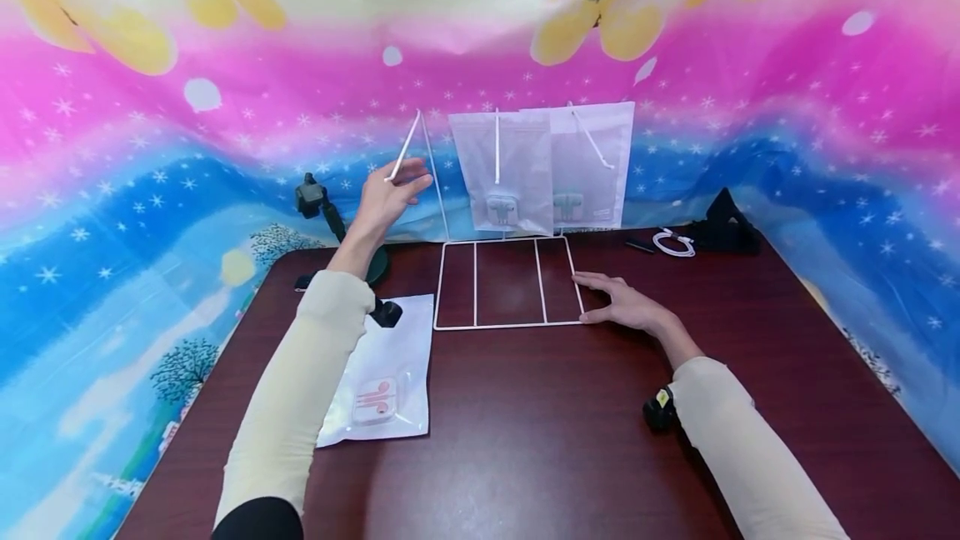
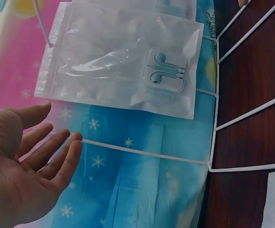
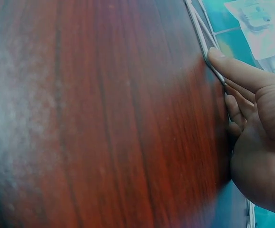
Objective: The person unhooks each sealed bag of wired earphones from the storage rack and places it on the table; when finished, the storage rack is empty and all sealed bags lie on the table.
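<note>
A white wire rack [image 1: 491, 327] stands on the table, its base lying flat and its hooks rising at the back. My left hand [image 1: 390, 194] is beside the left hook, fingers loosely bent, and holds nothing in the left wrist view. Two clear zip bags hang from the other hooks: a middle bag [image 1: 472, 165] and a right bag [image 1: 611, 132], each containing boxed earphones [image 2: 166, 71]. At the rack's right front corner, my right hand [image 1: 622, 302] touches the base wire with spread fingers and thumb. A third bag [image 1: 405, 340] with pink earphones [image 1: 375, 400] lies flat below my left forearm.
A small black stand [image 1: 311, 197] on a round green base is behind my left arm. Back right lie a coiled white cable [image 1: 675, 244], a small black stick [image 1: 640, 246] and a black object [image 1: 726, 227]. A printed cloth [image 1: 480, 48] hangs behind the table.
</note>
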A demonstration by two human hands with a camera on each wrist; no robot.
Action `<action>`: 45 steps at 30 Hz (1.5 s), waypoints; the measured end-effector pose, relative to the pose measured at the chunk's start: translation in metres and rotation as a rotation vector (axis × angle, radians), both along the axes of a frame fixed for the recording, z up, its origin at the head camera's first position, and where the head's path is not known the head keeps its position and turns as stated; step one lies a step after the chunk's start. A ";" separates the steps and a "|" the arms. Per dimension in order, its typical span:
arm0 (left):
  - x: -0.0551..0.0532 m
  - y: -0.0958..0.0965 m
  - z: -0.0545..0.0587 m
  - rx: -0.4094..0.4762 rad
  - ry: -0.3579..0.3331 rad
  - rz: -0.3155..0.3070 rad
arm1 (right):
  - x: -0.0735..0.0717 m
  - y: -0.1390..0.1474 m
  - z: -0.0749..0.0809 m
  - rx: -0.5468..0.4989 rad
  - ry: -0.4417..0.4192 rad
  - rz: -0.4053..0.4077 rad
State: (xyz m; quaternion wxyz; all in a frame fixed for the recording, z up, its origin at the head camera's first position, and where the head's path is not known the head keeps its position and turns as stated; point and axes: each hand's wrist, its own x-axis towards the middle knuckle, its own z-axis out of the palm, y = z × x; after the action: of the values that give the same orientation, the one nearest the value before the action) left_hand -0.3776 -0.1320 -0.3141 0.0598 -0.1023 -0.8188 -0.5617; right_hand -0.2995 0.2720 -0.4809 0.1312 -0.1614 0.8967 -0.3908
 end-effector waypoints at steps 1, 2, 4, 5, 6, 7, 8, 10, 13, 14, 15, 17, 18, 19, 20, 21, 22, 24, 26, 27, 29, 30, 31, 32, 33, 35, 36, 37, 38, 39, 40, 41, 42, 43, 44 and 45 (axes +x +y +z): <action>-0.002 0.003 0.001 0.013 0.003 -0.011 | 0.000 0.000 0.000 -0.001 -0.001 -0.003; -0.004 0.007 0.001 0.023 0.007 -0.025 | 0.001 0.000 0.000 -0.001 -0.001 -0.006; -0.008 0.013 0.003 0.042 0.010 -0.054 | 0.001 0.000 0.000 -0.002 -0.003 -0.010; -0.010 0.015 0.004 0.059 0.009 -0.068 | 0.001 0.000 0.000 -0.003 -0.004 -0.010; -0.012 0.018 0.005 0.076 0.008 -0.079 | 0.001 0.001 0.000 -0.002 -0.003 -0.011; -0.014 0.020 0.006 0.090 0.004 -0.085 | 0.000 0.001 -0.001 -0.002 -0.002 -0.011; -0.016 0.022 0.007 0.104 0.000 -0.090 | 0.000 0.001 -0.001 0.000 -0.002 -0.011; -0.019 0.026 0.011 0.133 -0.011 -0.090 | -0.001 0.002 -0.002 0.002 0.003 -0.008; -0.024 0.031 0.015 0.177 -0.035 -0.087 | -0.002 0.002 -0.003 0.003 0.006 -0.009; -0.025 0.033 0.017 0.192 -0.040 -0.091 | -0.002 0.002 -0.004 0.003 0.006 -0.011; -0.027 0.035 0.017 0.202 -0.043 -0.096 | -0.002 0.001 -0.004 0.004 0.007 -0.012; -0.029 0.039 0.019 0.217 -0.048 -0.113 | -0.002 0.001 -0.004 0.004 0.007 -0.016; -0.031 0.041 0.020 0.218 -0.046 -0.122 | -0.002 0.002 -0.004 0.004 0.008 -0.017; -0.032 0.043 0.020 0.214 -0.043 -0.130 | -0.002 0.002 -0.004 0.005 0.008 -0.018; -0.032 0.045 0.020 0.215 -0.038 -0.138 | -0.001 0.001 -0.004 0.004 0.008 -0.019; -0.032 0.047 0.021 0.211 -0.033 -0.141 | -0.001 0.001 -0.004 0.004 0.007 -0.017; -0.032 0.049 0.020 0.210 -0.028 -0.143 | -0.001 0.001 -0.004 0.002 0.006 -0.016; -0.030 0.052 0.020 0.201 -0.021 -0.132 | 0.000 0.001 -0.004 0.001 0.005 -0.015; -0.028 0.054 0.020 0.205 -0.012 -0.116 | 0.001 0.000 -0.003 0.001 0.005 -0.015; -0.026 0.054 0.020 0.205 -0.007 -0.105 | 0.001 0.000 -0.002 0.002 0.005 -0.016; -0.025 0.055 0.019 0.196 0.007 -0.079 | 0.001 0.000 -0.002 0.005 0.008 -0.017; -0.024 0.056 0.019 0.191 0.014 -0.060 | 0.001 0.000 -0.001 0.007 0.010 -0.018; -0.023 0.056 0.018 0.189 0.026 -0.047 | 0.001 0.000 -0.001 0.009 0.011 -0.017; -0.021 0.057 0.017 0.186 0.039 -0.034 | 0.001 0.000 -0.001 0.010 0.010 -0.017; -0.020 0.057 0.017 0.185 0.047 -0.021 | 0.001 0.000 -0.001 0.010 0.009 -0.017; -0.017 0.059 0.016 0.185 0.062 0.003 | 0.000 0.001 -0.001 0.010 0.008 -0.016; -0.016 0.061 0.017 0.185 0.068 0.014 | 0.000 0.001 -0.001 0.010 0.008 -0.015; -0.014 0.063 0.017 0.188 0.075 0.019 | 0.000 0.001 -0.001 0.009 0.008 -0.015; -0.013 0.064 0.017 0.193 0.075 0.025 | 0.000 0.000 -0.001 0.008 0.009 -0.014; -0.012 0.066 0.017 0.192 0.076 0.032 | 0.000 0.001 -0.001 0.008 0.011 -0.013; -0.010 0.068 0.017 0.187 0.080 0.038 | 0.000 0.001 -0.002 0.008 0.013 -0.013; -0.008 0.069 0.017 0.183 0.080 0.043 | 0.000 0.001 -0.002 0.008 0.013 -0.011; -0.006 0.071 0.017 0.181 0.083 0.042 | -0.001 0.001 -0.002 0.009 0.014 -0.011; -0.004 0.072 0.017 0.179 0.083 0.041 | -0.001 0.001 -0.002 0.009 0.014 -0.011; -0.001 0.072 0.017 0.175 0.083 0.037 | 0.000 0.001 -0.002 0.009 0.014 -0.011; 0.002 0.072 0.016 0.172 0.085 0.034 | 0.000 0.002 -0.003 0.009 0.013 -0.010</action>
State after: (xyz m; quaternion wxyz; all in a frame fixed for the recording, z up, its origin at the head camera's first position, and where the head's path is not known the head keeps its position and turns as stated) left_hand -0.3753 -0.0595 -0.2976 0.1125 -0.1067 -0.7660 -0.6239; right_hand -0.2998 0.2735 -0.4835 0.1243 -0.1587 0.9001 -0.3862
